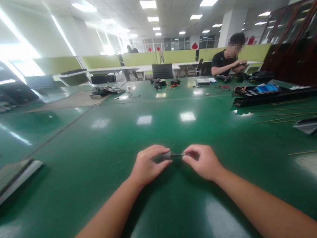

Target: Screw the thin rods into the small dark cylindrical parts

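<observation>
My left hand (151, 162) is closed around a small grey cylinder (166, 155), gripped between thumb and fingers. From the cylinder a thin dark rod (176, 154) extends to the right. My right hand (202, 159) pinches the far end of this rod between thumb and fingertips. Both hands are held over the green tabletop (167, 214), with the rod lying level between them. The parts of the cylinder and rod under my fingers are hidden, and their exact kind cannot be made out.
A grey flat slab (11, 180) lies at the left. Thin brass-coloured rods (291, 116) and a black tray with a blue item (267, 88) are on the right. Electronic parts (104, 91) sit farther back. Across the table, a person (223, 63) in black handles something small.
</observation>
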`<state>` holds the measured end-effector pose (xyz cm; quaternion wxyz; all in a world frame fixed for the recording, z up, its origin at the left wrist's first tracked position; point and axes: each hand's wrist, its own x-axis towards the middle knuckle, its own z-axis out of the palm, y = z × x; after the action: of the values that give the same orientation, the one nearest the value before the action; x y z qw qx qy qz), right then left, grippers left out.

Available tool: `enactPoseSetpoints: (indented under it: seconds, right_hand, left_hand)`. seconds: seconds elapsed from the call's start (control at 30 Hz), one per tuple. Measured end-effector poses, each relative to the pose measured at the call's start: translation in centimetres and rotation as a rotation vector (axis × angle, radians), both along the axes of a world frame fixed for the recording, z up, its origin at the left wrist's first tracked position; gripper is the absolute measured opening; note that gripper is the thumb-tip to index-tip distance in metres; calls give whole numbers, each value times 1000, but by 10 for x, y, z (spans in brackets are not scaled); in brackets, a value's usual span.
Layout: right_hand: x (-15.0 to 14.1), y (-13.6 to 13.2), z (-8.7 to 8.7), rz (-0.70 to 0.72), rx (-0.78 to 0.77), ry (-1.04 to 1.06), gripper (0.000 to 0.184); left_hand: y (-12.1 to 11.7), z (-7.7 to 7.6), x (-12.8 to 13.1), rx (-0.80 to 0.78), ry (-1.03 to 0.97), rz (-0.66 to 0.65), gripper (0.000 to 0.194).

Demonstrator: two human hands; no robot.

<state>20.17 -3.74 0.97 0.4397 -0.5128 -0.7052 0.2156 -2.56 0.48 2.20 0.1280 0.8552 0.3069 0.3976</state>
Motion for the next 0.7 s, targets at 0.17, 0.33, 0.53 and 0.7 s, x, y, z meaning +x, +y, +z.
enactPoseSetpoints:
  seconds: [0.17,0.33,0.53,0.7]
  right_hand:
    - [0,0,0,0,2,8,7]
    - [0,1,-1,1,4,7,6]
    - [-1,1,-2,-2,8,9,6]
    - [0,1,-1,-9,14,-5,6]
  left_hand:
    - [0,0,-1,-10,-3,3,23]
    - [0,0,-2,-7,3,6,23]
    - [1,-1,-3,0,6,3,23]
    - [2,-1,-3,8,0,7,24]
